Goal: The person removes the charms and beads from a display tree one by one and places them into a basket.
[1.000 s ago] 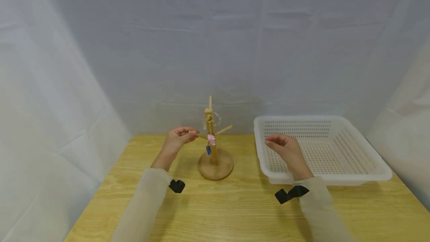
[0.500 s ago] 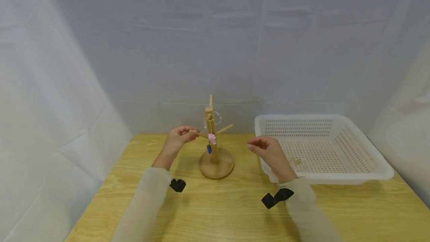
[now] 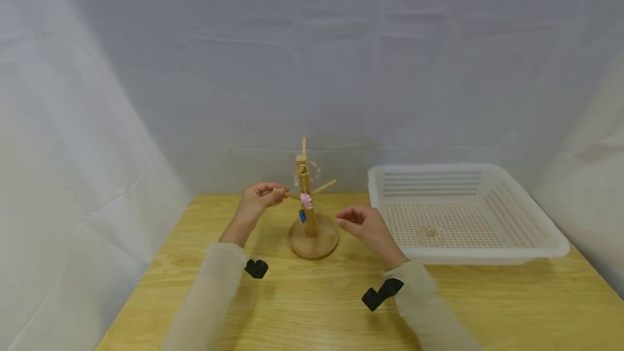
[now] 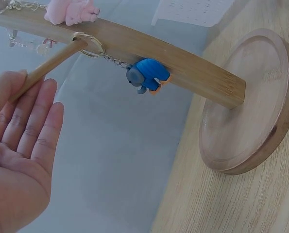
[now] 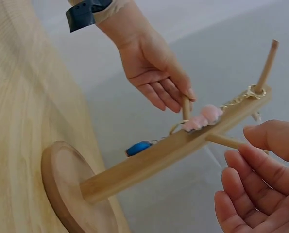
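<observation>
A wooden peg stand [image 3: 310, 226] stands upright on the table, with slim pegs branching from its post. My left hand [image 3: 255, 202] pinches the end of its left peg [image 4: 49, 64] between thumb and finger. On that peg's root hangs a keychain ring carrying a blue figure [image 4: 151, 74] with a grey head. A pink figure keychain [image 5: 202, 118] hangs from a higher peg, and a clear beaded bracelet [image 3: 316, 169] hangs behind the post. To the right of the stand, my right hand [image 3: 365, 226] hovers with loosely curled fingers and nothing between them.
At the right of the table [image 3: 302, 307] sits a white plastic basket [image 3: 473, 256] with slotted walls. Inside it, toward the front left, lies a clear bracelet [image 3: 431, 236]. White cloth [image 3: 341, 69] hangs behind the table and along both sides.
My right hand has moved left, from over the basket to beside the stand, uncovering the bracelet in the basket. The left hand keeps its pinch on the peg.
</observation>
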A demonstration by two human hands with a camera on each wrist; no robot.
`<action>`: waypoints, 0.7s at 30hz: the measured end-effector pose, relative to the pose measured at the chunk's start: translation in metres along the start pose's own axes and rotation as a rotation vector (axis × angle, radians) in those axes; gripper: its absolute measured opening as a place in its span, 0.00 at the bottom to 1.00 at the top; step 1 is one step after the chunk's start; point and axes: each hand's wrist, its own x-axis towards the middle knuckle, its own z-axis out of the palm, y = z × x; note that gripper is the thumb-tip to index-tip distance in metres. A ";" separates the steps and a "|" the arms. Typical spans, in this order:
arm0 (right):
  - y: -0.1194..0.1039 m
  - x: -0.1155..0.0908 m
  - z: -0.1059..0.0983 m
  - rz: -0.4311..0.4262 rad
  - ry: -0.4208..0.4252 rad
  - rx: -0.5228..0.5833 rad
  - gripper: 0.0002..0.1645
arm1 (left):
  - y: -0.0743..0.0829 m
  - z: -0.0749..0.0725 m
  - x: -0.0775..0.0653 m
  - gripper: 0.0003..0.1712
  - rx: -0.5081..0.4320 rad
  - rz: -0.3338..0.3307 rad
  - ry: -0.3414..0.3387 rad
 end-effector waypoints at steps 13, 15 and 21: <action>0.014 0.004 0.033 0.024 0.055 0.039 0.08 | -0.001 0.001 -0.001 0.15 -0.024 -0.023 0.014; 0.016 0.004 0.038 0.027 0.075 0.078 0.08 | -0.001 0.001 -0.001 0.14 -0.027 -0.018 0.015; 0.018 0.003 0.050 0.041 0.138 0.106 0.11 | 0.000 0.001 -0.002 0.14 -0.032 -0.012 0.006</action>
